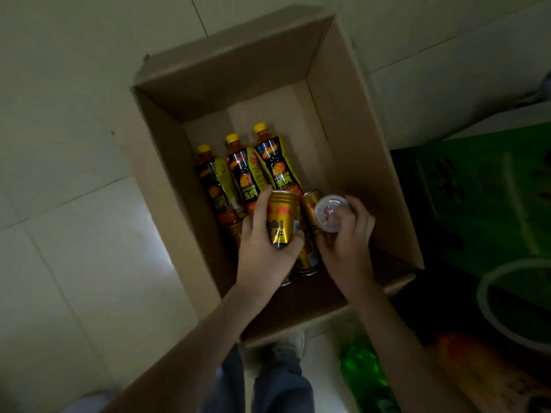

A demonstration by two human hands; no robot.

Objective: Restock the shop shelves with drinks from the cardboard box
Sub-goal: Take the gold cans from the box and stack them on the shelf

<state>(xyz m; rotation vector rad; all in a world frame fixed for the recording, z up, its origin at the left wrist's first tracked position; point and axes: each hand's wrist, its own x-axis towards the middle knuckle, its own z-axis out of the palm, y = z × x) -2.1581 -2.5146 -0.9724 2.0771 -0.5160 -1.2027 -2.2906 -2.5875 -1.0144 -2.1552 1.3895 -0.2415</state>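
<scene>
- The left hand (pixel 262 248) is seen with its fingers (pixel 262 204) wrapped round the middle of a gold metal drink can (pixel 283 219), held just above the near end of the box.
- That can's long axis runs roughly along the box, its top end pointing away from the person.
- The right hand (pixel 348 242) is clasped round a second can with a clear plastic lid (pixel 329 214); the lidded end is tipped up towards the camera.
- More gold cans (pixel 308 257) lie beneath the hands.
- The cans are judged rigid, weighty if full, and slick, so a grip round the mid-body is advised.
- Three yellow-capped dark plastic bottles (pixel 280 165) lie flat side by side, caps pointing to the far wall.
- All are contained in the open brown cardboard box (pixel 357 144) on the pale tiled floor (pixel 74 204).
</scene>
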